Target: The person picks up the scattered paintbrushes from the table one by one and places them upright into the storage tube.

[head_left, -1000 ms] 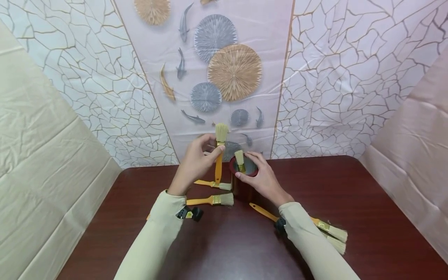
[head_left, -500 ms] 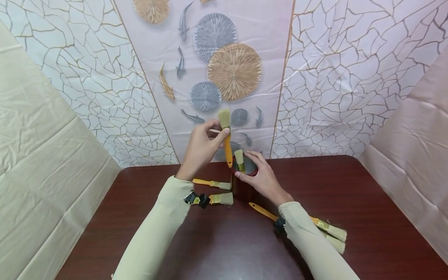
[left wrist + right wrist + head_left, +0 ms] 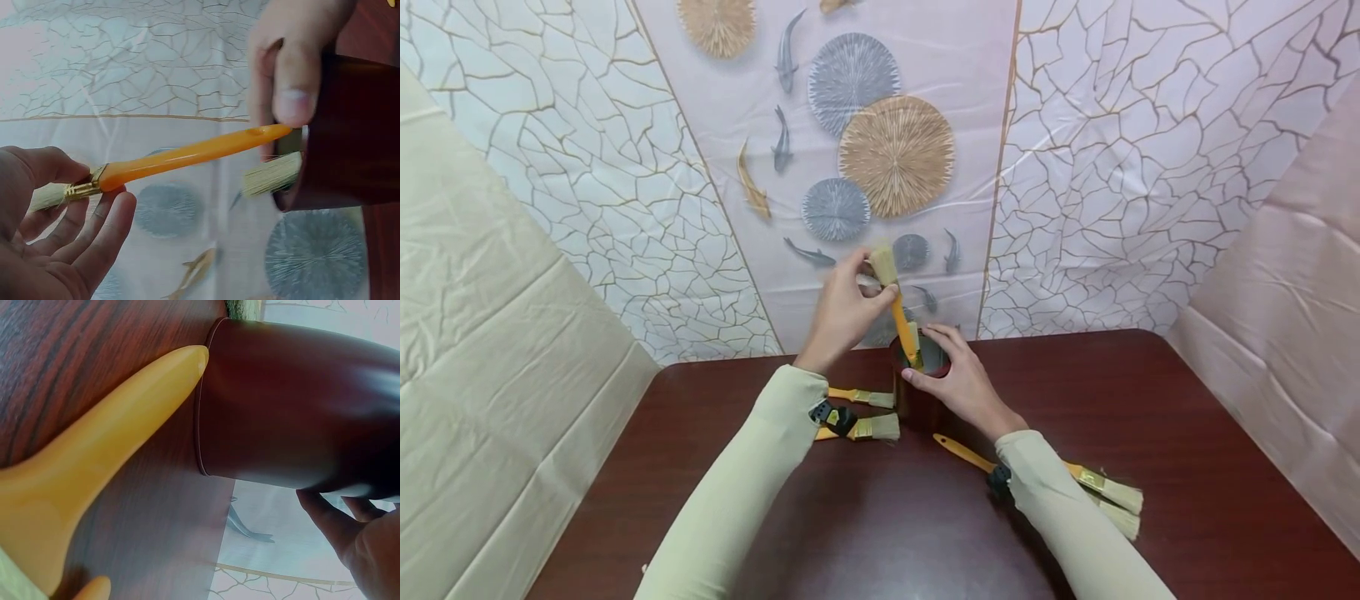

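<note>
My left hand (image 3: pixel 841 315) pinches a paintbrush (image 3: pixel 187 153) at its brass ferrule, bristles up and orange-yellow handle slanting down. The handle's tip is right at the mouth of a dark red cylindrical cup (image 3: pixel 356 137), which stands on the table. Inside the cup, another paintbrush (image 3: pixel 272 175) has its pale bristles above the rim; its handle is hidden. My right hand (image 3: pixel 964 385) holds the cup near the rim, thumb on the near side and fingers round the right side. In the right wrist view, fingertips (image 3: pixel 322 509) touch the cup's wall.
Left of the cup lie two paintbrushes, a narrower one (image 3: pixel 880 399) and a wider one (image 3: pixel 877 427), partly behind my left wrist. Several more lie around my right forearm, including one brush handle (image 3: pixel 964 452) and one bristle end (image 3: pixel 1122 497). A patterned cloth (image 3: pixel 895 158) hangs behind the dark table (image 3: pixel 880 533).
My left hand has raised the paintbrush and carried it right, from beside the cup to over its mouth, tilting the handle toward the opening. My right hand has stayed on the cup.
</note>
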### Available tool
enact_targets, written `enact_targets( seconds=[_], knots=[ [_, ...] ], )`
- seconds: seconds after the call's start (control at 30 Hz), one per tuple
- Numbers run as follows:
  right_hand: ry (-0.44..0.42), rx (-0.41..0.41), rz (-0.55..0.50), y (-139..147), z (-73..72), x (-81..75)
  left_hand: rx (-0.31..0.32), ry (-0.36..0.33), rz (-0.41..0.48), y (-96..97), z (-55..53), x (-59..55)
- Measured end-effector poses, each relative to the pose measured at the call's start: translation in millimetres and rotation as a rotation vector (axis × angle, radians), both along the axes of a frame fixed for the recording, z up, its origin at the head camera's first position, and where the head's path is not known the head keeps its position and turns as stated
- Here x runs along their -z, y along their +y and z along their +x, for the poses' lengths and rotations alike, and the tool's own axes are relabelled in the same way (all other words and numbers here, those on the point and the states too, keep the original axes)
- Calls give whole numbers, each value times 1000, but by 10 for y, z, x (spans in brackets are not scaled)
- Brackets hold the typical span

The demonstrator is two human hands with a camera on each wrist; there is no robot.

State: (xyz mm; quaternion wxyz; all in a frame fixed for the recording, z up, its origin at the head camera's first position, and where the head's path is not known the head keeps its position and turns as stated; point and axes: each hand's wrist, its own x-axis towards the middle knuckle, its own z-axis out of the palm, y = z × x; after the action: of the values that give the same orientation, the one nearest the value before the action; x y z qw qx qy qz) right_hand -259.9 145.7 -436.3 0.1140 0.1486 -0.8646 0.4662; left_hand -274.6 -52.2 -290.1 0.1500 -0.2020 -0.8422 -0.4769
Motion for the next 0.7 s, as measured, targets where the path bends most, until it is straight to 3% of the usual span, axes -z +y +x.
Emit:
enact_targets(
  seconds=[0.17,0.53,0.7],
  knots=[
    [-4,2,-4,2,3,-4,-61,18,-142,57,0,150],
    [26,13,2,-21,3,11,-129,-78,-263,116,1,510],
    [22,15,4,-14,9,-3,-162,-50,-345,133,24,616]
  ],
)
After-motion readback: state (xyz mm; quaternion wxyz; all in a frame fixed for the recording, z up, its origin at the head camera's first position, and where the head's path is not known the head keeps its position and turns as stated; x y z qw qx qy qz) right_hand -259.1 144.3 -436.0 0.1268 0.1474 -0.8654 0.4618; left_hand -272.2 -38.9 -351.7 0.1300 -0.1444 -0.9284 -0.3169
